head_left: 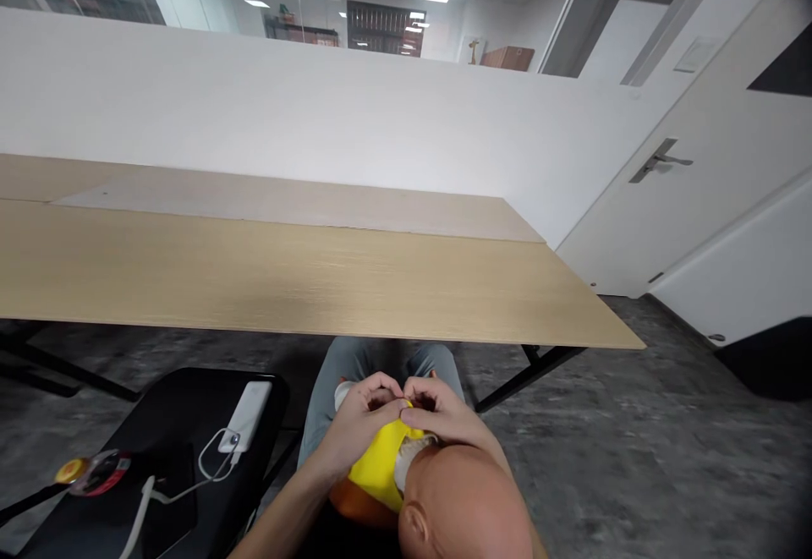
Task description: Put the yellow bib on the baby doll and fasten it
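Note:
A bald baby doll (473,504) lies across my lap, its head toward the lower right. It wears a yellow garment (379,464), with a white frilly collar (407,460) at the neck. My left hand (363,417) and my right hand (439,411) meet over the doll's front, fingertips nearly touching. Both hands have bent fingers, thumb and fingers pinching the edge of the yellow cloth. The exact spot between the fingertips is too small to make out. Part of the doll's body is hidden under my hands.
A wooden table (304,276) stretches in front of my knees, against a white wall. To my left is a black chair (183,407) carrying a white power bank (246,415) with a white cable, and a round yellow-capped item (72,469). A door (710,170) stands at right.

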A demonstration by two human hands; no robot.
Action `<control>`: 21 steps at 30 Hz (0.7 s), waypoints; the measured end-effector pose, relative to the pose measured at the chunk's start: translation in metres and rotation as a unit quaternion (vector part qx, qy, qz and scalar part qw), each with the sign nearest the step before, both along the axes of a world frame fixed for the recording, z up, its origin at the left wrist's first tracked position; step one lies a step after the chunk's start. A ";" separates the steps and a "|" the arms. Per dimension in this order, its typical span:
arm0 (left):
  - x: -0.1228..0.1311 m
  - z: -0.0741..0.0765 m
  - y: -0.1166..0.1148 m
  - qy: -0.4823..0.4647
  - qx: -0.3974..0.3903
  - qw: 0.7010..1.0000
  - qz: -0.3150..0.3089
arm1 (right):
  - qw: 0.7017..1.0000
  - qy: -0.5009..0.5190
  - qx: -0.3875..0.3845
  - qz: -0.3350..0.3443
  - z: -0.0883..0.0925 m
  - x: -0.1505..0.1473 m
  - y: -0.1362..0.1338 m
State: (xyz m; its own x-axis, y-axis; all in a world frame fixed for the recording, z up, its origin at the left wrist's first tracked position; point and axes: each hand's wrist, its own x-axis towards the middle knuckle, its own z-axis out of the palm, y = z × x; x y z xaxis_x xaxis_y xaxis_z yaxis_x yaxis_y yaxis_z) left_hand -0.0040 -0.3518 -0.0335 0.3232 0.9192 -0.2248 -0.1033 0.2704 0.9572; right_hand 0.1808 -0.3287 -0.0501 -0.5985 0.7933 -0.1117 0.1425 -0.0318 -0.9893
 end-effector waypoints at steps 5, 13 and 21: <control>-0.009 0.003 0.002 0.046 0.011 0.998 -0.029 | 0.997 0.052 -0.027 -0.043 -0.004 0.001 -0.004; -0.010 0.015 0.002 0.078 0.027 0.987 -0.140 | 0.991 0.089 -0.065 -0.070 -0.002 0.000 -0.007; -0.018 0.010 -0.002 0.004 -0.016 0.989 -0.147 | 0.992 0.077 -0.041 -0.095 -0.003 0.001 -0.006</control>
State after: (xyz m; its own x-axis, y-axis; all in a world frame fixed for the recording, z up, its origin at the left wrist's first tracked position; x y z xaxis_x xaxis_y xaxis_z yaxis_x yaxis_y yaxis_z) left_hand -0.0216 -0.3542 -0.0237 0.5727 0.7787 -0.2562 -0.0080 0.3178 0.9481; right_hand 0.1821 -0.3344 -0.0530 -0.4548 0.8850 -0.0995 -0.0258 -0.1248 -0.9919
